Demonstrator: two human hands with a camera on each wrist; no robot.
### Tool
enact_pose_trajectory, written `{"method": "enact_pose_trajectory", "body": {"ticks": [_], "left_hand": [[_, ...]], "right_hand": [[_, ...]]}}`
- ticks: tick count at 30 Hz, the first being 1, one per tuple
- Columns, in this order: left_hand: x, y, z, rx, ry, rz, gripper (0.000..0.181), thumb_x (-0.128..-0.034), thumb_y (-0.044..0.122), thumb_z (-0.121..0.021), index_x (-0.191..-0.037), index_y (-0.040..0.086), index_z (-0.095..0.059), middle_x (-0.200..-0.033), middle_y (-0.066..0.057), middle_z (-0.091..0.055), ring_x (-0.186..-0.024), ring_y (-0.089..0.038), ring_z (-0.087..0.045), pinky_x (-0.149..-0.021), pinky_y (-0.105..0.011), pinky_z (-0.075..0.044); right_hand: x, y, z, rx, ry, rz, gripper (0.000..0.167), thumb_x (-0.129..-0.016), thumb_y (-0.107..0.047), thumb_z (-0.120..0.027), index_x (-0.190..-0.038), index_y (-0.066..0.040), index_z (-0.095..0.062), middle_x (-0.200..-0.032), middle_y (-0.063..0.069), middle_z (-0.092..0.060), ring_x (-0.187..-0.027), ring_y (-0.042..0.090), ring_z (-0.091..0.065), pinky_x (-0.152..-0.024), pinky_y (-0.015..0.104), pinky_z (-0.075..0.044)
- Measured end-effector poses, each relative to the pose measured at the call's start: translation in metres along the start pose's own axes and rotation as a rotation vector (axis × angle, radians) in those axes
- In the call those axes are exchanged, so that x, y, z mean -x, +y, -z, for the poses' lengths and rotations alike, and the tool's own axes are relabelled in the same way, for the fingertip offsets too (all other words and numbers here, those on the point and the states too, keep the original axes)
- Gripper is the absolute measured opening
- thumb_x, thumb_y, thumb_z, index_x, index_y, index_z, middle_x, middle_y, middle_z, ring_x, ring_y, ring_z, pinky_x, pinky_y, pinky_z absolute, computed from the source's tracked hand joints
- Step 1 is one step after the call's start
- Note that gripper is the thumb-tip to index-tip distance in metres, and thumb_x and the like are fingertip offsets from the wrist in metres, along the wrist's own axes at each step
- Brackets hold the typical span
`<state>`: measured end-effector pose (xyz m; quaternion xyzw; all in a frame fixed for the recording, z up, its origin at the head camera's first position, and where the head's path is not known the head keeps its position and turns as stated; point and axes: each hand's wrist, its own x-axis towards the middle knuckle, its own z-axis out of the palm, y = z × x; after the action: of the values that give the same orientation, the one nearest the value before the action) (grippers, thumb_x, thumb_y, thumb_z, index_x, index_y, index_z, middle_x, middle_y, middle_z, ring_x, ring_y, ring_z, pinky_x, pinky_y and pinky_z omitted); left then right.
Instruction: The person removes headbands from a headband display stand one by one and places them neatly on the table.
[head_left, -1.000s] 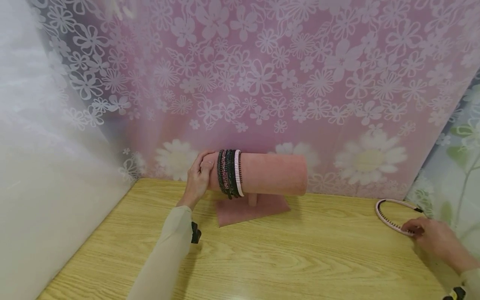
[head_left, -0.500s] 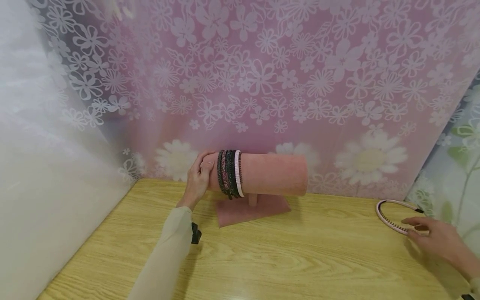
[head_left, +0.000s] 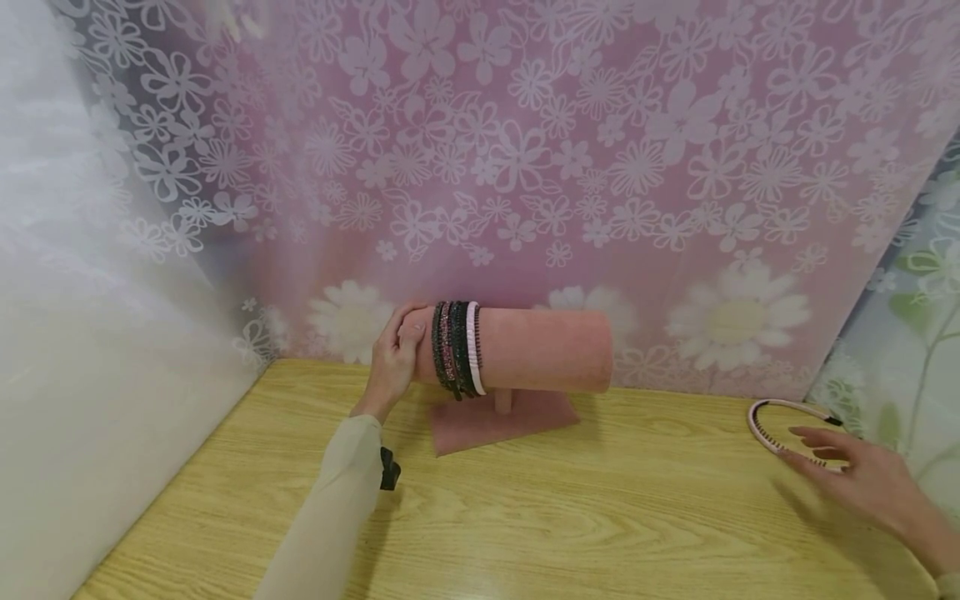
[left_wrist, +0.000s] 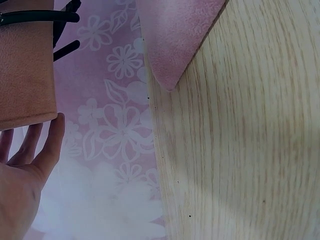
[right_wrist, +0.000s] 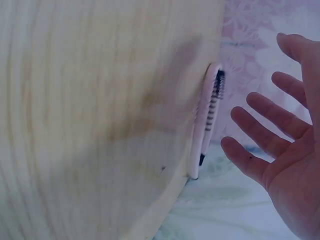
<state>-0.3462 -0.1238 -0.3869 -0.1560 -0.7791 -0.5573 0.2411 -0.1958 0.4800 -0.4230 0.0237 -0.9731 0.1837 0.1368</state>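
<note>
A pink plush headband stand (head_left: 547, 350), a horizontal roll on a post and flat base, stands near the back of the table. My left hand (head_left: 393, 358) holds the left end of its roll, fingertips at the rim in the left wrist view. Beside that hand, several dark glittery headbands (head_left: 447, 350) and one pale pink toothed headband (head_left: 475, 350) sit side by side around the roll. At the far right, another pale pink toothed headband (right_wrist: 202, 120) lies on the table. Over its near side hovers my right hand (head_left: 862, 479), fingers spread and holding nothing.
The wood-grain table (head_left: 600, 508) meets a pink flowered curtain (head_left: 525, 167) at the back. A whitish sheet (head_left: 112, 333) hangs along the left side, and a green-leaf patterned one (head_left: 922, 317) along the right.
My right hand has let go of the loose pink headband and opened its fingers, lifting slightly. That headband stays on the table, and my left hand keeps its hold on the stand.
</note>
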Motion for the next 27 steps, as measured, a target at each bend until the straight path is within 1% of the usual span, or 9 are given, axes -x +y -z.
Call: {"method": "enact_pose_trajectory", "body": {"ticks": [6, 10, 12, 14, 17, 19, 23, 26, 27], "left_hand": [[0.001, 0.000, 0.000, 0.003, -0.007, 0.005, 0.038, -0.1069, 0.039, -0.048, -0.140, 0.024, -0.059, -0.142, 0.000, -0.062, -0.122, -0.026, -0.062, -0.107, -0.050, -0.045], [0.002, 0.000, -0.001, 0.010, -0.009, 0.003, 0.038, -0.1071, 0.039, -0.048, -0.140, 0.023, -0.059, -0.141, -0.001, -0.062, -0.119, -0.027, -0.063, -0.105, -0.049, -0.046], [0.002, 0.005, 0.000, 0.012, -0.011, 0.005, 0.039, -0.1072, 0.038, -0.048, -0.140, 0.022, -0.059, -0.141, -0.003, -0.062, -0.119, -0.028, -0.063, -0.105, -0.050, -0.046], [0.005, 0.015, 0.002, 0.014, -0.017, 0.016, 0.039, -0.1073, 0.035, -0.047, -0.141, 0.019, -0.058, -0.141, -0.007, -0.062, -0.119, -0.031, -0.063, -0.106, -0.052, -0.046], [0.008, 0.032, 0.005, 0.019, -0.026, 0.033, 0.039, -0.1069, 0.028, -0.047, -0.142, 0.014, -0.057, -0.144, -0.012, -0.060, -0.121, -0.035, -0.061, -0.108, -0.054, -0.044], [0.011, 0.039, 0.006, 0.018, -0.029, 0.040, 0.039, -0.1066, 0.026, -0.047, -0.142, 0.012, -0.057, -0.145, -0.014, -0.059, -0.122, -0.037, -0.061, -0.109, -0.055, -0.043], [0.011, 0.040, 0.006, 0.019, -0.027, 0.039, 0.039, -0.1069, 0.025, -0.047, -0.141, 0.011, -0.057, -0.144, -0.014, -0.059, -0.123, -0.038, -0.060, -0.109, -0.056, -0.043], [0.008, 0.029, 0.004, 0.021, -0.025, 0.036, 0.038, -0.1074, 0.025, -0.047, -0.141, 0.013, -0.058, -0.143, -0.015, -0.060, -0.123, -0.039, -0.060, -0.109, -0.056, -0.043], [0.006, 0.023, 0.003, 0.022, -0.023, 0.034, 0.038, -0.1076, 0.026, -0.047, -0.141, 0.013, -0.058, -0.143, -0.014, -0.060, -0.123, -0.039, -0.060, -0.108, -0.056, -0.043]], "right_hand": [[0.000, -0.025, 0.002, -0.024, 0.002, 0.020, 0.060, -0.093, -0.041, -0.074, -0.137, -0.002, -0.061, -0.126, 0.034, -0.065, -0.098, 0.042, -0.069, -0.059, 0.032, -0.055], [-0.003, -0.045, 0.003, -0.049, 0.007, 0.030, 0.064, -0.094, -0.041, -0.073, -0.142, -0.002, -0.057, -0.128, 0.034, -0.064, -0.106, 0.054, -0.062, -0.067, 0.047, -0.058], [-0.005, -0.053, 0.004, -0.058, 0.019, 0.047, 0.064, -0.094, -0.040, -0.074, -0.143, -0.004, -0.057, -0.126, 0.033, -0.065, -0.105, 0.045, -0.065, -0.073, 0.053, -0.057], [-0.008, -0.060, 0.007, -0.071, 0.012, 0.062, 0.063, -0.094, -0.040, -0.073, -0.145, -0.007, -0.057, -0.128, 0.030, -0.065, -0.103, 0.015, -0.069, -0.075, 0.054, -0.057], [-0.011, -0.069, 0.010, -0.086, 0.016, 0.103, 0.061, -0.094, -0.039, -0.074, -0.145, -0.012, -0.057, -0.128, 0.026, -0.067, -0.095, -0.026, -0.048, -0.075, 0.051, -0.058], [-0.013, -0.075, 0.012, -0.095, 0.022, 0.124, 0.060, -0.093, -0.038, -0.075, -0.145, -0.013, -0.058, -0.128, 0.025, -0.067, -0.096, -0.032, -0.036, -0.075, 0.050, -0.059], [-0.016, -0.089, 0.013, -0.091, 0.044, 0.154, 0.061, -0.093, -0.036, -0.076, -0.145, -0.011, -0.057, -0.130, 0.024, -0.067, -0.103, 0.007, -0.064, -0.077, 0.050, -0.058], [-0.018, -0.100, 0.014, -0.098, 0.051, 0.169, 0.063, -0.093, -0.036, -0.076, -0.148, -0.014, -0.055, -0.132, 0.023, -0.066, -0.106, 0.013, -0.063, -0.079, 0.038, -0.059], [-0.019, -0.103, 0.014, -0.104, 0.058, 0.177, 0.063, -0.093, -0.036, -0.076, -0.148, -0.016, -0.055, -0.132, 0.023, -0.066, -0.104, 0.002, -0.061, -0.080, 0.031, -0.058]]}}
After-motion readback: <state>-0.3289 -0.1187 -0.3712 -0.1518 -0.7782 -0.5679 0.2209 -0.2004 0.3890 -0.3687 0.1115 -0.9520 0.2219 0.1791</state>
